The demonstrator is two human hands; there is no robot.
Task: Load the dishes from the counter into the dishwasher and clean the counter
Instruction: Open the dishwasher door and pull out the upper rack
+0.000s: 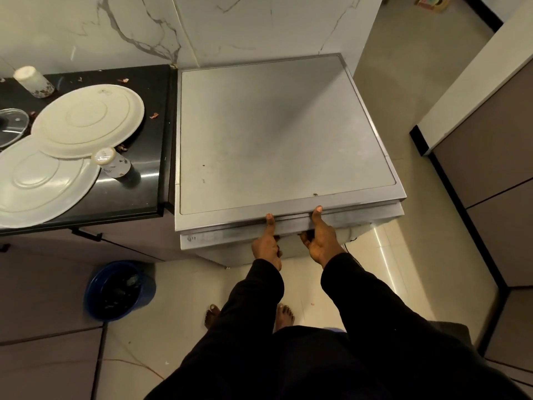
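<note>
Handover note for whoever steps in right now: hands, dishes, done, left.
Both the left hand and the right hand grip the top edge of the dishwasher door, thumbs on top, fingers curled under.
On the counter: rear plate overlapping front plate, back cup and near cup upside down, glass lid at the left edge, food scraps scattered.
Done: nothing loaded; door not yet down.
Left: pull the door down, load all dishes, wipe the counter.
</note>
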